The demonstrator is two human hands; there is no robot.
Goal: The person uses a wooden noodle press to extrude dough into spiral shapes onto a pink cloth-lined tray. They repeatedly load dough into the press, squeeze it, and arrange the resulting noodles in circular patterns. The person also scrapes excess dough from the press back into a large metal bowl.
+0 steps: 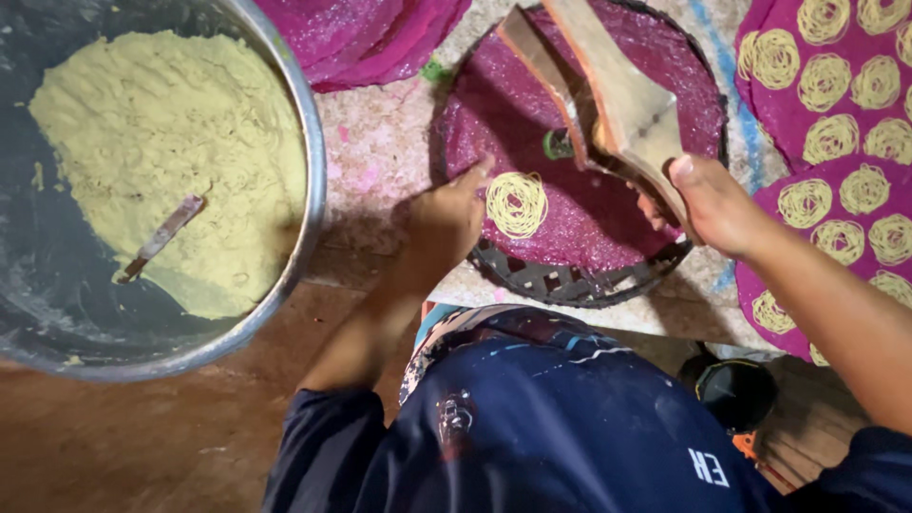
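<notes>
A wooden press (608, 95) is gripped at its lower end by the right hand (712, 204), fingers curled tight around it, above a round woven tray (570, 280) lined with magenta cloth (579, 218). One yellow noodle coil (516, 203) lies on that cloth, and the left hand (446, 220) is laid just beside it (fingers together, tips on the cloth). A large metal basin (304, 123) of yellow dough (166, 152) stands to the left, with a utensil (157, 240) stuck in.
</notes>
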